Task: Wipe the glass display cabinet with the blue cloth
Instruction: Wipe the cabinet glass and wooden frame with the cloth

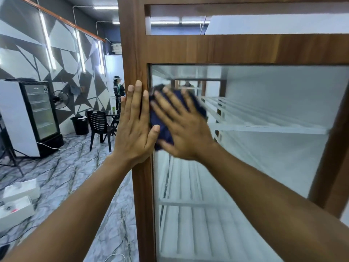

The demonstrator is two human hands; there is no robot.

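Fingers spread flat, a person's right hand (186, 127) presses the blue cloth (164, 132) to the top-left corner of the glass display cabinet (264, 167). The pane runs right and downward from there. The left hand (135, 125) lies flat against the wooden frame (136, 59).

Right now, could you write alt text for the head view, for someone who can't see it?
A person's right hand presses a blue cloth against the cabinet's glass, while the left hand rests flat on its wooden frame. White shelves show inside.
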